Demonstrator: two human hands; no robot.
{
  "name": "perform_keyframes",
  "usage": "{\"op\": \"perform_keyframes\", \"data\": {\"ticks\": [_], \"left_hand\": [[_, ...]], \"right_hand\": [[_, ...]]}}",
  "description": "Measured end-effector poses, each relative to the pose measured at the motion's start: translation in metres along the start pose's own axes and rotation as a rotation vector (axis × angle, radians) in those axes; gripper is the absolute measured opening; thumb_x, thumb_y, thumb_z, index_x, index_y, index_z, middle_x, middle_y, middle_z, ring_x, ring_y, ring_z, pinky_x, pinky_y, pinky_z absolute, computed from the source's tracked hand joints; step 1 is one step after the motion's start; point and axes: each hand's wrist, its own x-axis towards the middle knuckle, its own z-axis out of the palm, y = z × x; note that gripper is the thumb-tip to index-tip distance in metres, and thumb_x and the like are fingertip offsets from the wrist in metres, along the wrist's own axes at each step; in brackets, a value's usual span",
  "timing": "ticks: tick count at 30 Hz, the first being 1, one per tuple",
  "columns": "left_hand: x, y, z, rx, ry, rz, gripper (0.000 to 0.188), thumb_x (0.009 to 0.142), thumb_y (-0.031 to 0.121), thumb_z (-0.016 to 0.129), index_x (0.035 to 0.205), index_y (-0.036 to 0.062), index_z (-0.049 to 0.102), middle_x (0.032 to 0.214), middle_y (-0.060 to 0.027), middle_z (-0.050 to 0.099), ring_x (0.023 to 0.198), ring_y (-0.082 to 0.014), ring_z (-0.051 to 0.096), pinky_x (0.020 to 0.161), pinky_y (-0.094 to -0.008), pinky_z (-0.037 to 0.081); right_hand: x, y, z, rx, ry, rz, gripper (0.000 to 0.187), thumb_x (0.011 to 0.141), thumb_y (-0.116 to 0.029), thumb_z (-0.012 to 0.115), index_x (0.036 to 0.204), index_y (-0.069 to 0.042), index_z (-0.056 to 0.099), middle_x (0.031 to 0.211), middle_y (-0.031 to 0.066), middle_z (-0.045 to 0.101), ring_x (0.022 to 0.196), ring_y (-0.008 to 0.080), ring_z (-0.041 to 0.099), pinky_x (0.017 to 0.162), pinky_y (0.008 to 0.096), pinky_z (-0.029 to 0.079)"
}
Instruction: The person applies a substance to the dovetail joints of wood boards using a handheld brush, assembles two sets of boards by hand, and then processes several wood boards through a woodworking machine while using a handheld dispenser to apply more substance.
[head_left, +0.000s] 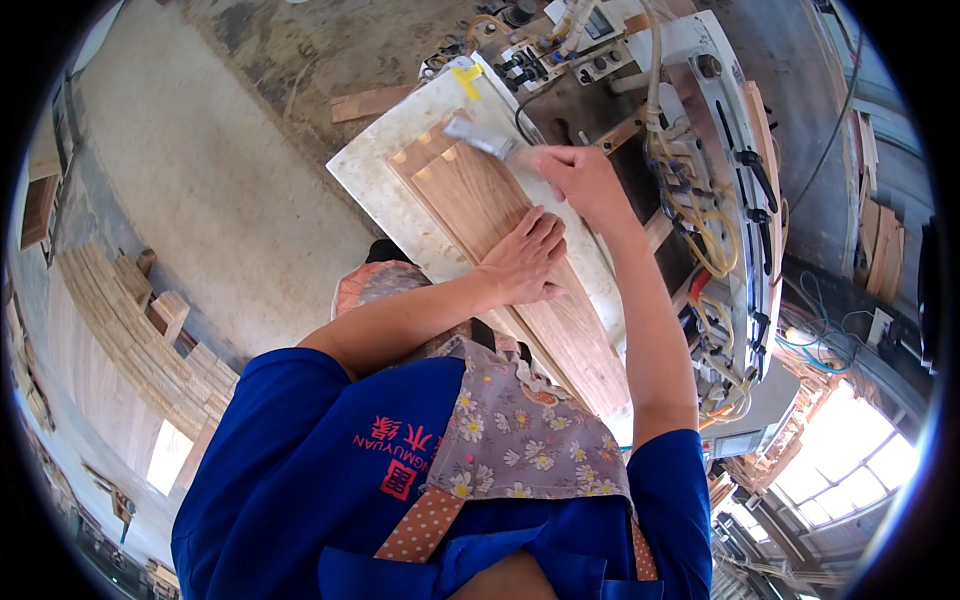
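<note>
My right hand (588,182) is closed around the handle of a flat brush (482,138). The brush's pale head is slightly blurred and sits over the far end of a wooden board (480,195). Light rounded spots mark that end of the board. My left hand (525,258) lies palm down across the middle of the board, its fingers a little bent and holding nothing. Under the board is a white worktop (375,150), with a strip of yellow tape (467,80) at its far corner. Part of the board's near end is hidden by my apron.
Along the right of the worktop stands a machine (715,160) with hoses, black clamps and gauges. A loose plank (370,103) lies beyond the worktop's far edge. To my left are stacked boards (140,320) and small wood blocks (168,312) on the floor side.
</note>
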Motion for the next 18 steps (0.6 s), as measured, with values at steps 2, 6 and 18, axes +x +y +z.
{"op": "perform_keyframes", "data": {"ticks": [2, 6, 18], "left_hand": [[0.000, 0.000, 0.001, -0.012, 0.004, 0.004, 0.073, 0.081, 0.060, 0.051, 0.119, -0.0024, 0.052, 0.131, -0.0150, 0.045, 0.129, -0.0292, 0.032, 0.113, -0.0468, 0.012], [0.000, 0.000, 0.005, -0.019, 0.033, 0.004, 0.072, 0.081, 0.059, 0.051, 0.118, -0.0024, 0.052, 0.130, -0.0151, 0.045, 0.128, -0.0294, 0.033, 0.112, -0.0469, 0.013], [0.000, 0.002, 0.002, 0.021, 0.029, 0.001, 0.071, 0.082, 0.060, 0.050, 0.116, -0.0022, 0.053, 0.130, -0.0144, 0.045, 0.127, -0.0285, 0.033, 0.112, -0.0468, 0.014]], "right_hand": [[0.001, 0.008, -0.001, 0.132, -0.115, 0.047, 0.034, 0.083, -0.028, 0.066, 0.105, -0.003, 0.070, 0.059, 0.0034, 0.057, 0.052, 0.0081, 0.050, 0.051, 0.0254, 0.040], [0.000, 0.000, -0.007, 0.225, -0.002, -0.016, 0.033, 0.083, -0.028, 0.065, 0.102, -0.002, 0.071, 0.056, 0.0007, 0.053, 0.051, 0.0063, 0.047, 0.048, 0.0243, 0.036], [0.001, -0.034, -0.025, -0.164, -0.001, -0.003, 0.036, 0.079, -0.034, 0.067, 0.102, -0.006, 0.071, 0.059, 0.0065, 0.059, 0.049, 0.0120, 0.052, 0.052, 0.0289, 0.043]]}}
